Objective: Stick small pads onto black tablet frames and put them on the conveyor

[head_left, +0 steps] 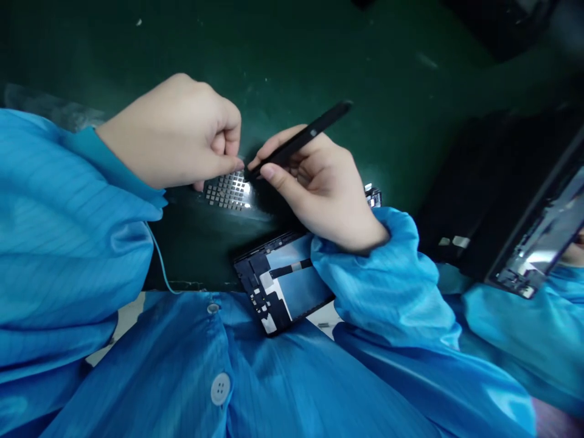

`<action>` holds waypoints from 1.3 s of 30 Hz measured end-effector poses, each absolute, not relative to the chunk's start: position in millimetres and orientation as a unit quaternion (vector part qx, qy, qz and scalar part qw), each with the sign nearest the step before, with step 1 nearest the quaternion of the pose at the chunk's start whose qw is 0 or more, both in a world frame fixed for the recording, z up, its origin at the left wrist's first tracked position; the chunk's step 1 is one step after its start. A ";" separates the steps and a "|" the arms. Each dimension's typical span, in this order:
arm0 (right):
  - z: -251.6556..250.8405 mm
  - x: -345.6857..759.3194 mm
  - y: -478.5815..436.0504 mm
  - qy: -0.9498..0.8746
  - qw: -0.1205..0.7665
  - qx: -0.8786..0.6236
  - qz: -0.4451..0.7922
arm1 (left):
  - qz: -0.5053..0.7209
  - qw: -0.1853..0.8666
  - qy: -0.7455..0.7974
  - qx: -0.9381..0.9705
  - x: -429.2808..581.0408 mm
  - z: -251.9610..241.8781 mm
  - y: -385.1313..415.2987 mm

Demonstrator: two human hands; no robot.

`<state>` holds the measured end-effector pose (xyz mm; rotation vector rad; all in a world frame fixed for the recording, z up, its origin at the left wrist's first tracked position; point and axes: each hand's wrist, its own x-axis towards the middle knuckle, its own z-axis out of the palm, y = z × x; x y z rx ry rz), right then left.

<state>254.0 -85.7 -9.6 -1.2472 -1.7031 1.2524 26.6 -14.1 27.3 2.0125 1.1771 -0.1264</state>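
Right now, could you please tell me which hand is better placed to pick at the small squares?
Probably the right hand: it holds a black tool with its lower end close to the small squares. The left hand is near them too, but shows no tool.

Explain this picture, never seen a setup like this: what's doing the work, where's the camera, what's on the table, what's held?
There is no machine: a person works with two bare hands. The single picture comes from a camera worn on their head, looking forward and down, so their own blue coat fills the bottom. On the dark green table lies a sheet of small silvery squares. The right hand holds a slim black tool, its tip by the sheet. The left hand has its fingers curled at the sheet's edge; whether they grip it is unclear. An opened flat device sits at the near edge, partly behind the right sleeve. Another person's sleeve shows at far right.
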 end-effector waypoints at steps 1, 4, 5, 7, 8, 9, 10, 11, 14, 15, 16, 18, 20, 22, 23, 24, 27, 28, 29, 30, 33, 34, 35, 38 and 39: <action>-12.4 254.0 -86.6 -0.647 0.336 -0.481 0.486 | -0.051 0.396 0.465 0.790 26.8 27.7 -14.1; -12.9 253.0 -94.0 -0.624 0.350 -0.493 0.495 | -0.052 0.401 0.472 0.783 28.0 29.3 -14.6; -11.9 252.2 -95.1 -0.621 0.352 -0.493 0.497 | -0.053 0.400 0.474 0.783 28.2 29.6 -14.8; -11.0 250.9 -92.9 -0.624 0.350 -0.490 0.499 | -0.059 0.395 0.474 0.785 28.4 29.6 -15.4; -11.3 250.9 -90.0 -0.625 0.347 -0.489 0.500 | -0.061 0.391 0.474 0.787 28.1 29.3 -15.6; -11.9 251.6 -86.7 -0.624 0.345 -0.487 0.504 | -0.060 0.389 0.473 0.788 27.7 28.8 -15.8; -12.5 253.2 -84.2 -0.617 0.349 -0.484 0.513 | -0.057 0.388 0.473 0.789 27.2 28.3 -15.9; -12.6 255.8 -83.2 -0.604 0.357 -0.481 0.526 | -0.050 0.390 0.472 0.789 26.6 27.9 -15.8; -7.6 267.3 -99.0 -0.548 0.418 -0.471 0.551 | -0.028 0.404 0.458 0.791 25.2 27.6 -15.2; -4.3 270.9 -111.6 -0.531 0.450 -0.476 0.537 | -0.027 0.406 0.456 0.792 25.1 27.7 -15.0; -1.0 273.4 -127.2 -0.518 0.484 -0.490 0.507 | -0.028 0.405 0.458 0.791 25.0 27.7 -14.8; 3.7 274.3 -162.8 -0.496 0.543 -0.534 0.417 | -0.037 0.406 0.466 0.785 24.7 26.7 -14.8; 3.5 270.3 -194.5 -0.489 0.558 -0.573 0.348 | -0.030 0.411 0.475 0.777 23.2 23.7 -15.1; -1.1 264.3 -213.7 -0.513 0.545 -0.577 0.328 | -0.008 0.419 0.474 0.774 20.5 19.5 -15.6; -4.0 261.7 -217.9 -0.528 0.537 -0.572 0.324 | 0.004 0.421 0.475 0.773 19.0 17.4 -15.8; -6.7 259.6 -219.2 -0.542 0.530 -0.568 0.320 | 0.014 0.421 0.478 0.771 17.6 15.8 -16.2; -11.6 257.6 -214.7 -0.565 0.513 -0.563 0.317 | 0.020 0.424 0.485 0.765 15.6 14.6 -17.4; -12.1 258.1 -213.1 -0.571 0.509 -0.561 0.318 | 0.019 0.424 0.488 0.763 15.7 15.2 -17.9; -11.9 259.0 -212.3 -0.575 0.504 -0.560 0.318 | 0.016 0.422 0.490 0.763 16.1 16.0 -18.5; -11.0 260.2 -212.3 -0.582 0.500 -0.558 0.316 | 0.012 0.415 0.493 0.764 16.6 16.8 -19.1; -2.7 264.2 -214.0 -0.625 0.465 -0.549 0.302 | 0.010 0.387 0.498 0.776 17.8 18.4 -20.0; 2.1 265.5 -213.1 -0.644 0.445 -0.544 0.301 | 0.009 0.382 0.496 0.780 18.0 18.5 -19.9; 7.7 266.6 -210.3 -0.660 0.428 -0.538 0.304 | 0.008 0.381 0.493 0.782 18.1 18.6 -19.5; 22.8 266.6 -187.2 -0.666 0.421 -0.524 0.324 | -0.003 0.391 0.484 0.782 18.7 19.6 -17.8; 25.1 265.3 -174.7 -0.660 0.422 -0.521 0.338 | -0.010 0.393 0.484 0.782 19.2 20.3 -17.1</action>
